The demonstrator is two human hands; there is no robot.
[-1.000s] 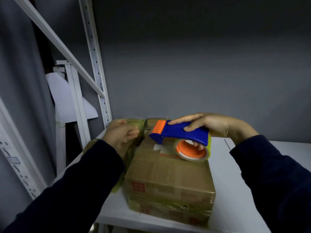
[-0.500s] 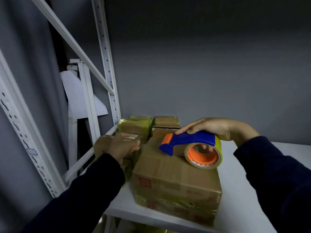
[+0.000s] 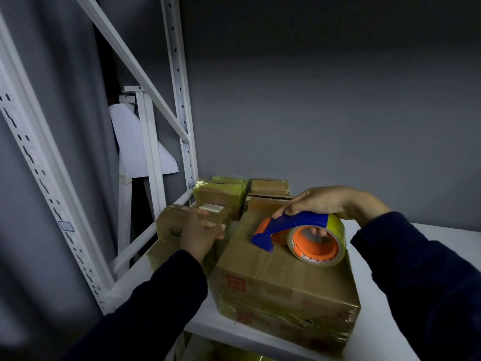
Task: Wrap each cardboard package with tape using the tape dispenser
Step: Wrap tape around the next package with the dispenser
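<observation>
A large cardboard package (image 3: pixel 283 280) lay on the white shelf (image 3: pixel 380 324), close to its front edge and towards its left end. A red square print showed on the package's near face and glossy tape banded its lower part. The blue and orange tape dispenser (image 3: pixel 296 224) sat on top of this package near its far right corner. Its blue nose touched the cardboard, and its yellowish tape roll (image 3: pixel 335 246) with an orange core rested on the top face. The right hand (image 3: pixel 320 201) grasped the dispenser from above, with the fingers curled over the blue handle and fingertips showing through the core. The left hand (image 3: pixel 197 235) was at the package's far left corner, between it and a smaller package (image 3: pixel 170 222) just beside it. Its fingers were bent towards the large box, but I could not tell whether they gripped anything. Further back, by the shelf's rear left corner, stood a package wrapped in yellow tape (image 3: pixel 221 196) and a plain brown package (image 3: pixel 269 186). Both arms wore dark sleeves (image 3: pixel 429 282). White perforated rack uprights (image 3: pixel 179 74) rose at the left against a grey wall (image 3: pixel 325 100).
</observation>
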